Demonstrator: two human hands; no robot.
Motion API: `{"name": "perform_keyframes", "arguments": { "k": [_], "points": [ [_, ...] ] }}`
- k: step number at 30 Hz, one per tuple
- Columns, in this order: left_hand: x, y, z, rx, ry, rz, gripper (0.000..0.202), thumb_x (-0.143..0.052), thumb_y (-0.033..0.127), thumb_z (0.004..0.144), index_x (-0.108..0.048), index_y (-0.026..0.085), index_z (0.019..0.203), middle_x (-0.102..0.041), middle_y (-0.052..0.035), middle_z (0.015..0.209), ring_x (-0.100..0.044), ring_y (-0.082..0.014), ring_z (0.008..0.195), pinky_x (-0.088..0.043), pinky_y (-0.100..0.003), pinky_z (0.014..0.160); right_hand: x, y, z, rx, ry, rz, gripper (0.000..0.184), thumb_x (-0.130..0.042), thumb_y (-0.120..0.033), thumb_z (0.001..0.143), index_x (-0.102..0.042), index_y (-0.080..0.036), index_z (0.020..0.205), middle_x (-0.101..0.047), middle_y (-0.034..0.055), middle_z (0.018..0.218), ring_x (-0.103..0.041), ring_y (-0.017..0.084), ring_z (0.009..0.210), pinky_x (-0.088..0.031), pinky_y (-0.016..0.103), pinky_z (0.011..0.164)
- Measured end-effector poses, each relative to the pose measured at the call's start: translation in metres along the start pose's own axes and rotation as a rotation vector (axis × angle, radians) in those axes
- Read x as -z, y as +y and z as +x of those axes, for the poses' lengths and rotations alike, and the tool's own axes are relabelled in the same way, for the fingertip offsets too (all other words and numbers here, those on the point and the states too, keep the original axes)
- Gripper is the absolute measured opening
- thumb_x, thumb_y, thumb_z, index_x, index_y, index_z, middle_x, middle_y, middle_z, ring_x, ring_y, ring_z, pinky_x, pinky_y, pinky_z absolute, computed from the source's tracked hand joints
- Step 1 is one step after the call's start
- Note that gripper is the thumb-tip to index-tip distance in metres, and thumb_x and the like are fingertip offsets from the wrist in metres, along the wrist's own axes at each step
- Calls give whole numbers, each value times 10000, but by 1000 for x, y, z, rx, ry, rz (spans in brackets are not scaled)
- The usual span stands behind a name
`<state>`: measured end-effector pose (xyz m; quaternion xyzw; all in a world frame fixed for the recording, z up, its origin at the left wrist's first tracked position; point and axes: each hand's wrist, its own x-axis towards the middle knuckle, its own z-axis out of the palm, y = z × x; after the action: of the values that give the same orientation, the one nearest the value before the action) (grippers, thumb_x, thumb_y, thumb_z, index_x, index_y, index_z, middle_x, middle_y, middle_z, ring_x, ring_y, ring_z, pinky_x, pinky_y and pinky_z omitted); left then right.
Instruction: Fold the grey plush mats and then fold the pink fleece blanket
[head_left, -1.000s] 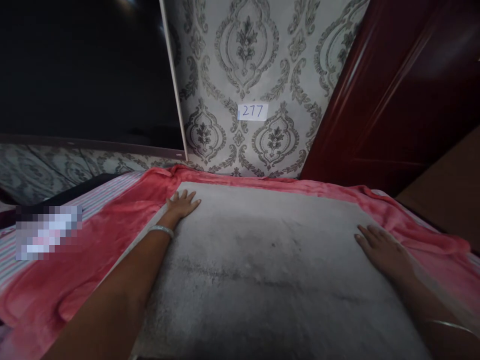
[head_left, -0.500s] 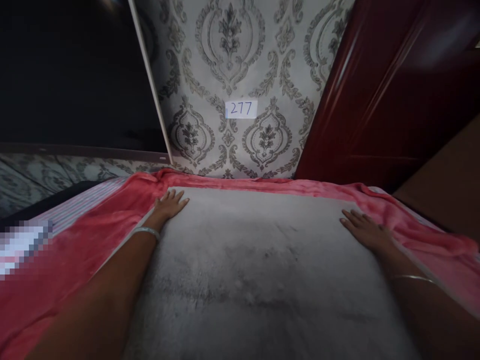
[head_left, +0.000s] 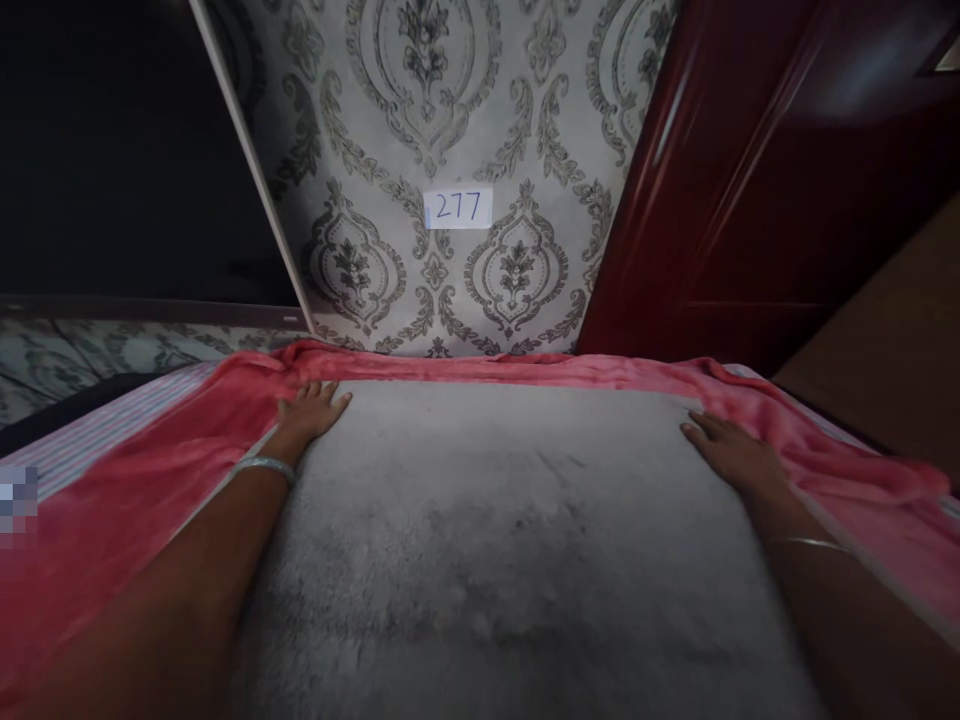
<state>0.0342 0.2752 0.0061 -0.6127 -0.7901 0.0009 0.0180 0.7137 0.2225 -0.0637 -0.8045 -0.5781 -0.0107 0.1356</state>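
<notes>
A large pale grey sheet with dark smudges across its middle lies flat; I cannot tell whether it is cloth or a board. My left hand rests on its far left corner, palm down with fingers spread. At the far right corner, my right hand lies flat on the edge, fingers stretched out. Under the sheet is a red-pink blanket, showing along the back and both sides. Each wrist wears a bracelet.
Behind the blanket stands a patterned wall bearing a paper label marked 277. A dark screen is at the left, a dark red door-like panel at the right. Striped cloth shows at the left edge.
The view has shifted slightly, so the wall and label sit further left. Both hands stay on the sheet's far corners, the left fingers spread as before.
</notes>
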Motion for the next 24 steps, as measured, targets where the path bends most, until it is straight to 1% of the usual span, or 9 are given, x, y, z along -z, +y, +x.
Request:
{"name": "perform_keyframes", "arguments": {
  "k": [4,6,7,10,13,16,18,20,24],
  "points": [
    [24,22,-10,54,5,118,709,-294,513,983,-452,85,1525,-448,-291,1533,-376,-496,1432,-142,-776,1125,20,-21,-12,-55,-55,-38,582,-264,-431,1032,-532,-163,1475,-436,156,1583,-393,352,1454,-309,630,1165],
    [35,46,-22,-15,-21,131,634,-306,419,993,-575,19,1406,-572,-320,1398,-470,-496,1359,-184,-753,1121,28,-47,-23,-90,-72,-59,573,-248,-421,1039,-557,-164,1448,-456,172,1565,-409,379,1433,-315,683,1129],
    [37,61,-31,-81,-30,112,609,-286,399,1004,-601,42,1383,-582,-294,1402,-486,-459,1360,-245,-703,1127,30,-65,-32,-69,-65,-62,571,-241,-425,1042,-565,-172,1438,-471,176,1552,-415,388,1424,-320,705,1111],
    [27,117,-73,-365,-4,28,577,-261,492,1028,-477,264,1512,-434,-92,1604,-384,-282,1476,-308,-494,1180,25,-133,-72,250,-13,-32,553,-296,-426,1035,-478,-220,1514,-405,134,1607,-343,351,1480,-295,653,1152],
    [3,169,-120,-819,18,-112,639,-328,612,1000,-393,316,1562,-331,-74,1660,-279,-320,1530,-222,-562,1220,11,-192,-116,581,-75,16,588,-326,-477,1032,-392,-259,1575,-330,97,1650,-283,324,1519,-240,603,1199],
    [-13,192,-142,-863,26,-173,662,-314,623,1002,-383,293,1571,-318,-89,1663,-254,-333,1540,-212,-572,1228,6,-214,-135,654,-129,22,599,-319,-498,1037,-380,-258,1582,-320,71,1655,-261,296,1533,-215,559,1222],
    [-13,187,-138,-814,14,-161,674,-313,617,1003,-379,269,1575,-290,-102,1672,-241,-338,1545,-203,-575,1231,9,-205,-131,603,-134,7,589,-311,-488,1040,-396,-257,1575,-315,56,1657,-261,291,1533,-226,543,1222],
    [-9,167,-125,-749,-9,-130,682,-314,613,1001,-367,259,1582,-265,-105,1678,-227,-336,1550,-185,-578,1234,16,-180,-118,510,-132,-27,581,-304,-471,1038,-415,-255,1566,-326,50,1653,-277,300,1527,-240,542,1217],
    [-1,82,-100,-525,-77,-76,674,-257,555,1013,-322,230,1600,-238,-98,1685,-187,-306,1565,-172,-563,1236,25,-99,-100,286,-96,-84,607,-278,-478,1013,-434,-259,1558,-348,53,1643,-307,333,1511,-262,582,1202]
  ]
}}
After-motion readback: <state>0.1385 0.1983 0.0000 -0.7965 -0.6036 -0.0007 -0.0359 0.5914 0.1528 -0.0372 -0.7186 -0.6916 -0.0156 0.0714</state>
